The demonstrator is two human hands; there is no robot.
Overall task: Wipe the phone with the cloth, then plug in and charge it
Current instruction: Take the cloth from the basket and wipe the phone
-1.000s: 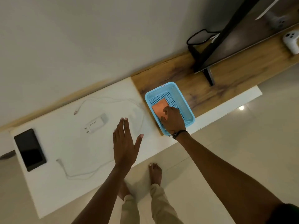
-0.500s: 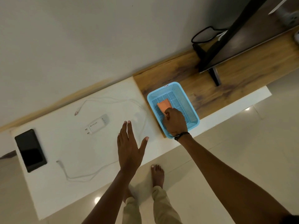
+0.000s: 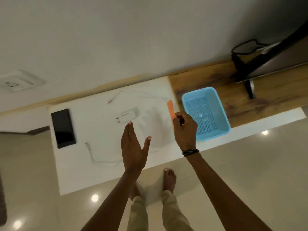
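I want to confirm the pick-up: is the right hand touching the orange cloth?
Touching: the head view shows the right hand pinching the orange cloth.

Both forearms are bare, with no sleeve showing up to the frame edge. The right wrist carries a band (image 3: 190, 152) of thin black cords, several strands lying close together, with a small knot or bead on the inner side. The left hand (image 3: 133, 147) and its wrist wear nothing: no ring, no watch. The right hand (image 3: 185, 129) also shows no ring. The fingernails are short and pale. The trousers (image 3: 156, 214) are light khaki, loose, and end at the ankles. The feet (image 3: 169, 180) are bare, one plainly seen, the other mostly hidden behind the left forearm.
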